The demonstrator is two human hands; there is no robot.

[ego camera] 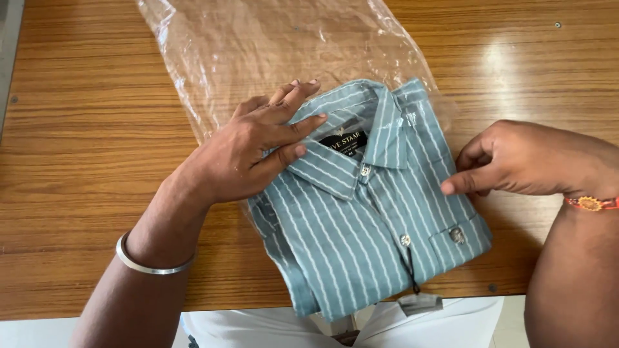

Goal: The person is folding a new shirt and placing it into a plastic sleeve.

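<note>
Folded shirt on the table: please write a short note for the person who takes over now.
Left hand: open, flat on the collar of the folded striped shirt.
Right hand: fingers curled at the shirt's right edge, touching it.
Shirt lies partly inside the clear plastic bag on the wooden table.
Done: folded, collar end in the bag.
Left: lower part is outside the bag.

The left hand is lying flat on the collar of a folded striped shirt, fingers spread. The right hand is touching the shirt's right edge, while a clear plastic bag is lying beyond the left hand's fingertips, over the wooden table.
</note>
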